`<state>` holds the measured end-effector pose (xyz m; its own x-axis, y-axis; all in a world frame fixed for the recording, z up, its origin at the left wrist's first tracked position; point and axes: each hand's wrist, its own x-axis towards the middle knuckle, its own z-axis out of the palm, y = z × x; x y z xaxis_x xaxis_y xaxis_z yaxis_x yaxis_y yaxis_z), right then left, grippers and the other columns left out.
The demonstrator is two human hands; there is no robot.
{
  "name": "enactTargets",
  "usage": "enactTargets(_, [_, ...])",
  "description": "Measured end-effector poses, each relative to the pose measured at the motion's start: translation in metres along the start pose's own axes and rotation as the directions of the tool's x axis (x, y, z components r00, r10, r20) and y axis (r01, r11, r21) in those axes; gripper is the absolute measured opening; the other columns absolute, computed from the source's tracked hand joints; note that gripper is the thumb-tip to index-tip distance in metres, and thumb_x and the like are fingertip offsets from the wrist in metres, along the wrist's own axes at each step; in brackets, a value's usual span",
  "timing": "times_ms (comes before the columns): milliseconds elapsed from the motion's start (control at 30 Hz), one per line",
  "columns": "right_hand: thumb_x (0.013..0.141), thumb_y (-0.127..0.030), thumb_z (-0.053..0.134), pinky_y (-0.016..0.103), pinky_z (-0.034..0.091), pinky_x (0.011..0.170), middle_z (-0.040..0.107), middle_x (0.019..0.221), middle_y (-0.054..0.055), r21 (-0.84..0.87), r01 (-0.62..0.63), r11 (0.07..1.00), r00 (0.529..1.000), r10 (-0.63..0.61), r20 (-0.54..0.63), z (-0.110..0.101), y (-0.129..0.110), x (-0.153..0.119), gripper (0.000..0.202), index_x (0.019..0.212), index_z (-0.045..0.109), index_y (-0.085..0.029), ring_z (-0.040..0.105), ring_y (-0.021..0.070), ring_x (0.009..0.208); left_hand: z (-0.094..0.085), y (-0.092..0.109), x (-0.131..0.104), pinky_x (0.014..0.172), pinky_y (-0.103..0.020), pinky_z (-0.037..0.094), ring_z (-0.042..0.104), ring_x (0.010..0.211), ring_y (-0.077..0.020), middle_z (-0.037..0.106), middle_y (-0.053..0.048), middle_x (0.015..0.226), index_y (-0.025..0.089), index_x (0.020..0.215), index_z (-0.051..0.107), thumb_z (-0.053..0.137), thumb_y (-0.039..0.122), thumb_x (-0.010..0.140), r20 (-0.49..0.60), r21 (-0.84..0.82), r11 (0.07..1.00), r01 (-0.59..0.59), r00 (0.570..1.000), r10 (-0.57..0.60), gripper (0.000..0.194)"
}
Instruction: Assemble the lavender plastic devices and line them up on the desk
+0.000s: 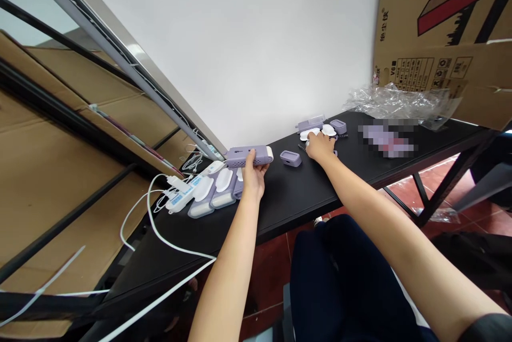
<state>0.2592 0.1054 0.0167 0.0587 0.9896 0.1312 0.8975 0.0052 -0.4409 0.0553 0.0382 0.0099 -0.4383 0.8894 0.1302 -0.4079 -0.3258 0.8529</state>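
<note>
My left hand (254,174) grips a purple rectangular case (244,155) with small holes along its side and a white end, raised above the table. Below it lie several similar purple cases with white oval pieces (224,180) on top. Over the far side of the table, my right hand (321,146) is closed, its fingertips bent down among small parts; what they pinch is mostly hidden. Around it are a white oval piece (309,134), a white ridged piece (328,130), a purple oval frame (339,126) and dark bristly strips. A purple hollow cap (290,158) sits between my hands.
A white power strip (182,195) with plugs and looping white cables (154,214) lies at the left. Crumpled clear plastic (400,102) and a big cardboard box (444,27) are at the right. A white wall (256,48) backs the black table (296,198). A blurred purple item lies to the right.
</note>
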Motion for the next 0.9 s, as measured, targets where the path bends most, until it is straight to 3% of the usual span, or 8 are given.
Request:
enactTargets(167, [0.095,-0.018,0.05,0.05,0.033,0.104,0.059,0.141,0.017,0.004,0.0,1.0,1.0,0.0,-0.011,0.0002,0.0017,0.0012,0.046,0.14,0.056,-0.023,0.052,0.0353,0.132,-0.0012,-0.0006,0.0003,0.076,-0.029,0.047,0.067,0.085,-0.0164,0.071,-0.003,0.105,0.025,0.108,0.064,0.08,0.047,0.074,-0.003,0.032,0.999,0.019,1.0,-0.019,0.043])
enactTargets(400, [0.095,-0.019,0.05,0.048,0.036,0.1,0.062,0.135,0.018,0.013,0.114,0.993,0.973,-0.109,-0.202,0.0008,-0.0003,-0.0026,0.043,0.137,0.058,-0.023,0.054,0.0355,0.125,-0.0002,0.0001,-0.0006,0.077,-0.029,0.045,0.067,0.084,-0.015,0.07,-0.002,0.106,0.026,0.107,0.064,0.08,0.048,0.072,0.0,0.039,0.999,0.018,1.0,-0.018,0.045])
enactTargets(767, [0.092,-0.017,0.05,0.051,0.037,0.101,0.06,0.138,0.02,0.014,-0.005,1.0,0.996,0.007,-0.091,0.0071,0.0044,0.0034,0.046,0.137,0.059,-0.021,0.053,0.0369,0.129,0.0009,0.0017,-0.0016,0.075,-0.027,0.045,0.066,0.084,-0.0153,0.07,-0.002,0.103,0.025,0.106,0.064,0.081,0.049,0.072,-0.004,0.042,0.999,0.014,1.0,-0.014,0.045])
enactTargets(900, [0.095,-0.026,0.049,0.051,0.037,0.102,0.059,0.136,0.02,0.068,-0.015,0.998,0.982,0.028,-0.187,0.0038,0.0036,0.0046,0.037,0.129,0.064,-0.02,0.052,0.037,0.127,0.0021,-0.0005,-0.0031,0.074,-0.027,0.046,0.066,0.083,-0.0153,0.071,-0.002,0.1,0.024,0.106,0.064,0.08,0.048,0.074,-0.012,0.052,0.998,0.019,1.0,-0.018,0.042])
